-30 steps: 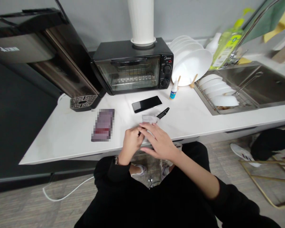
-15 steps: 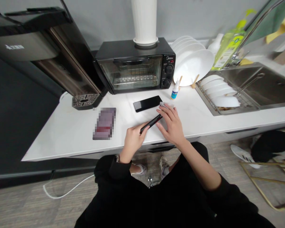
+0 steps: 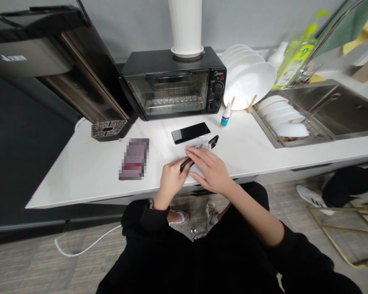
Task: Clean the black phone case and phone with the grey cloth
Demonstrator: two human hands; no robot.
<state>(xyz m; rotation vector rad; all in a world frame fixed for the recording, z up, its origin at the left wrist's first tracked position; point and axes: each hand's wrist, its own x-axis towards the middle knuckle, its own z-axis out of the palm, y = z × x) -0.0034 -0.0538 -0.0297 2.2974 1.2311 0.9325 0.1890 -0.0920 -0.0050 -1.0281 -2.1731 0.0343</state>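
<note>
My left hand [image 3: 172,177] is closed around the near end of a slim black phone case [image 3: 213,141], held tilted just above the counter's front edge. Its far end, with what looks like a camera cutout, sticks out past my right hand [image 3: 210,169]. That hand presses a crumpled pale wipe [image 3: 206,145] over the middle of the case, so most of it is hidden. Just beyond lies a phone [image 3: 190,133], dark screen up. A small white bottle with a blue label [image 3: 225,115] stands upright to the right of the phone.
A blurred-out flat item [image 3: 135,159] lies left on the white counter [image 3: 76,175]. Behind stand a water dispenser [image 3: 108,126], a toaster oven [image 3: 174,90] and racked plates [image 3: 249,85]. The sink [image 3: 352,110] is right. Another person's shoe [image 3: 312,199] shows below.
My right hand has slid with the wipe along the case toward my left hand, uncovering the case's far end. My left hand has hardly moved.
</note>
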